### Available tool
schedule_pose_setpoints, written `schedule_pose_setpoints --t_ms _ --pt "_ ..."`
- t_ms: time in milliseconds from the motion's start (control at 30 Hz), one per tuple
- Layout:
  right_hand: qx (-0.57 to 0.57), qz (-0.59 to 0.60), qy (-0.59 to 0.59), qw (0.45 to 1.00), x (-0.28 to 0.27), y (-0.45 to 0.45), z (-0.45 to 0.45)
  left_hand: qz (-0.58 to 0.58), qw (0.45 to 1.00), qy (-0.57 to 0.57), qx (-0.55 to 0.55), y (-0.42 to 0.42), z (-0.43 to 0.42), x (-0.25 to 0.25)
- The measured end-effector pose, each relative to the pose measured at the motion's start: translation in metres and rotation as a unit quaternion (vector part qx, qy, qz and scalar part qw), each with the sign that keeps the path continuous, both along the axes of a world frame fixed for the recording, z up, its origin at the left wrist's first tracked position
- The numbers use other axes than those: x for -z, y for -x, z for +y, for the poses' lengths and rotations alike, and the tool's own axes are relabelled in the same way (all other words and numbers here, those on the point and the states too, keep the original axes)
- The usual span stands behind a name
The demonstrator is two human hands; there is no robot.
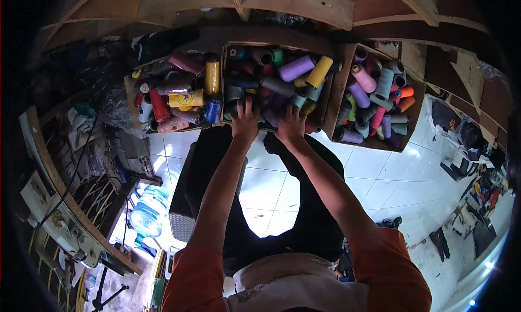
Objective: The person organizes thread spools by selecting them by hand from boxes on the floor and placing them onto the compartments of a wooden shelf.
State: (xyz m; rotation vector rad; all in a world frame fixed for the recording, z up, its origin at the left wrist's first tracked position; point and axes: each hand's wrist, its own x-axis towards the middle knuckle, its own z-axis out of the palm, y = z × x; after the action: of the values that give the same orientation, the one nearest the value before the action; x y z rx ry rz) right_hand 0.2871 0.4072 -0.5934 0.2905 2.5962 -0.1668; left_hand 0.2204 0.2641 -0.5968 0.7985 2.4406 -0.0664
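Keeping pressure light and even is advised: left hand [245,122] and right hand [291,124] are placed, fingers spread, on near side of middle box [330,95], at piled spools [297,68]; any grip can't be told.

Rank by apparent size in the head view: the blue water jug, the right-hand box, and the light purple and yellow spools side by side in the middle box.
1. Right-hand box
2. Blue water jug
3. Light purple spool and yellow spool: too alike to rank
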Motion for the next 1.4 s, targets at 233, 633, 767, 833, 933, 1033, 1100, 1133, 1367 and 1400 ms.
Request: schedule_pose_setpoints --t_ms 233,633,767,833,933,1033,1100,1133,1367,1400 --pt "0.132 0.039 0.117 0.984 -0.049 0.007 0.016 -0.06 0.988 -0.1 -0.1 0.022 -0.007 -0.015" --pt "0.349 0.033 0.489 0.799 -0.284 0.079 0.054 -0.314 0.658 -0.557 -0.397 0.055 -0.037 -0.171" --pt "0.371 0.0 0.604 0.706 -0.374 0.103 0.033 -0.427 0.195 -0.697 -0.542 0.081 -0.005 -0.298" --pt "0.37 0.036 0.654 0.658 -0.418 0.115 0.003 -0.43 0.178 -0.714 -0.523 0.087 -0.012 -0.336" --pt "0.344 0.017 0.611 0.713 -0.463 0.132 -0.028 -0.406 0.198 -0.754 -0.476 0.102 -0.02 -0.38" --pt "0.276 0.024 0.484 0.83 -0.5 0.153 -0.05 -0.388 0.179 -0.762 -0.486 0.105 -0.034 -0.427" --pt "0.242 0.007 0.424 0.873 -0.517 0.167 -0.06 -0.391 0.172 -0.757 -0.494 0.109 -0.053 -0.452" --pt "0.211 0.037 0.411 0.886 -0.521 0.174 -0.067 -0.394 0.171 -0.756 -0.493 0.115 -0.061 -0.462" --pt "0.066 0.127 0.352 0.925 -0.613 0.195 -0.131 -0.439 0.107 -0.785 -0.425 0.145 -0.12 -0.455" --pt "0.079 0.149 0.38 0.91 -0.618 0.197 -0.136 -0.448 0.087 -0.794 -0.402 0.151 -0.127 -0.456"
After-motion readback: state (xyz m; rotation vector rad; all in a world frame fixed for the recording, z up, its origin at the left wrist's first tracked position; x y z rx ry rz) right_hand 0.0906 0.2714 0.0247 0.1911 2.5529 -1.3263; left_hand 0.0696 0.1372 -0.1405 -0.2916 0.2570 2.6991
